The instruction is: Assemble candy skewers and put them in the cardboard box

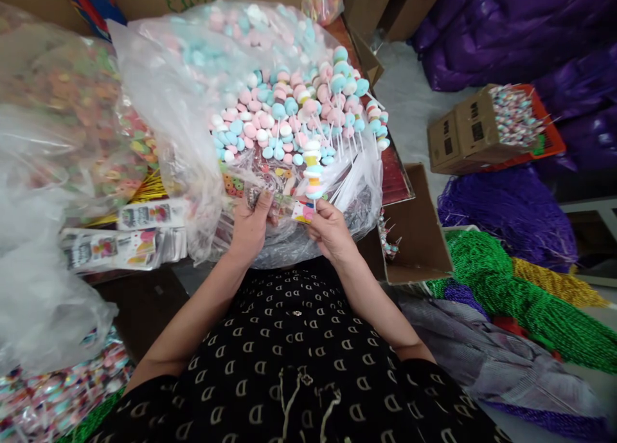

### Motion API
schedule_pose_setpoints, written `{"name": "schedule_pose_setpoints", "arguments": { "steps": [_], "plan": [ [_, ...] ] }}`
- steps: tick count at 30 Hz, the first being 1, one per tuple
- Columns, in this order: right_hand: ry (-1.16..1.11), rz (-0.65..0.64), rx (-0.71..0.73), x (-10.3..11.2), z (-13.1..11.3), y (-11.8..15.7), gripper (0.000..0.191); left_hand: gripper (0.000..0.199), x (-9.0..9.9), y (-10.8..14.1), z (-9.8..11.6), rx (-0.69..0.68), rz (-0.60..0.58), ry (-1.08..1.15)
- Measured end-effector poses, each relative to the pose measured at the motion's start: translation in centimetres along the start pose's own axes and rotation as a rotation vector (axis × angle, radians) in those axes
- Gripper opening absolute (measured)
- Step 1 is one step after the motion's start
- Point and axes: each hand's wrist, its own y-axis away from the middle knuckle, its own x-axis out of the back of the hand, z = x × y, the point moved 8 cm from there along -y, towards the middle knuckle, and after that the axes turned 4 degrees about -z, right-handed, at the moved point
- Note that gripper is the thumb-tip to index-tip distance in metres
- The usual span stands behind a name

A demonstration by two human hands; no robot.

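Note:
In front of my body, my left hand [250, 226] pinches one end of a small clear plastic wrapper [303, 211] with a coloured print. The fingers of my right hand [331, 229] are closed at the wrapper's other end, around the thin white stick of a candy skewer [313, 170]. White, yellow, blue and pink candies are threaded on that skewer, which points away from me. Behind it, loose pink, blue and white candies [255, 125] lie in a large clear plastic bag [168, 89]. More finished candy skewers [340, 86] rest on the pile's right side.
Stacked printed wrappers [125, 244] lie left, below a bag of orange and green candies [62, 89]. An open cardboard box [419, 231] stands right of the red table edge [398, 173]. Farther right are a filled carton [475, 131], green netting [501, 269] and purple sacks [511, 31].

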Motion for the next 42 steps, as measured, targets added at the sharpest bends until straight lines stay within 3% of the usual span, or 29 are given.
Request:
{"name": "schedule_pose_setpoints", "arguments": {
  "steps": [8,12,15,19,23,33,38,42],
  "plan": [
    [0.184,0.119,0.247,0.1,-0.6,-0.6,0.037,0.044,0.0,0.4,-0.7,0.019,-0.124,-0.137],
    [0.141,0.098,0.150,0.3,0.4,-0.6,0.049,0.045,-0.5,0.4,-0.4,0.090,-0.064,0.001],
    [0.088,0.045,0.114,0.4,-0.3,-0.2,0.056,0.047,-0.5,0.1,0.1,0.185,0.033,0.160],
    [0.118,-0.005,0.151,1.0,-2.6,1.5,0.050,0.051,-0.7,-0.3,0.9,0.324,0.054,0.306],
    [0.236,-0.114,0.093,2.0,-3.0,3.9,0.040,0.052,-0.9,-0.4,1.5,0.374,0.069,0.368],
    [0.820,-0.260,0.259,3.0,-5.2,6.8,0.037,0.052,-1.5,-0.5,1.6,0.340,0.078,0.295],
    [1.045,-0.255,0.275,4.1,-6.6,7.0,0.039,0.042,-0.6,-1.1,3.2,0.147,0.079,0.176],
    [1.099,-0.225,0.318,4.5,-7.5,7.1,0.035,0.043,-0.5,-1.6,4.1,0.038,0.035,0.050]
  ]
}}
